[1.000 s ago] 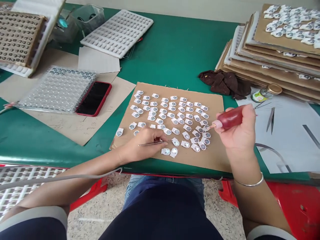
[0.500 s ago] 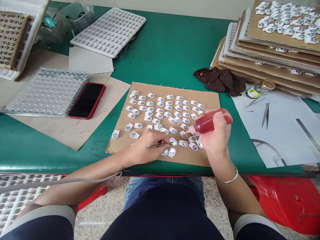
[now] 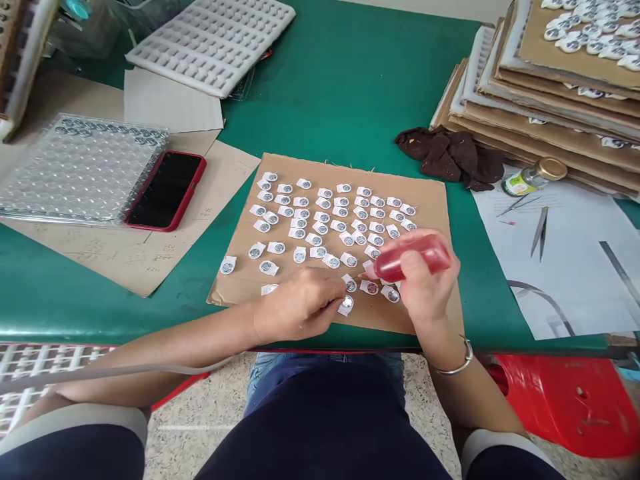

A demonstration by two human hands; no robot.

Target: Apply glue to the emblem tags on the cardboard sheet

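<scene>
My right hand (image 3: 431, 287) is wrapped around a soft squeeze bottle (image 3: 390, 264) of red liquid. The bottle lies nearly level, its nozzle pointing left and down over the small round pieces on white paper tabs (image 3: 369, 287). These pieces sit in loose rows on a cardboard sheet (image 3: 320, 320). Low over the sheet's front part, my left hand (image 3: 307, 303) is closed, fingertips beside a tabbed piece (image 3: 346, 305). The tweezers seen in it half a second ago are hidden by the fingers now.
Left are a red-cased phone (image 3: 165, 190), a clear blister tray (image 3: 75, 177) and a white foam tray (image 3: 215, 43). Right are a dark brown cloth (image 3: 453, 157), a small gold-lidded jar (image 3: 535, 177), more tweezers (image 3: 540, 233) on white paper and stacked cardboard layers (image 3: 540, 123).
The bottle has shifted slightly left and down, its nozzle closer to the middle pieces. My left hand has turned, hiding the tweezers. The whole view has also shifted a little.
</scene>
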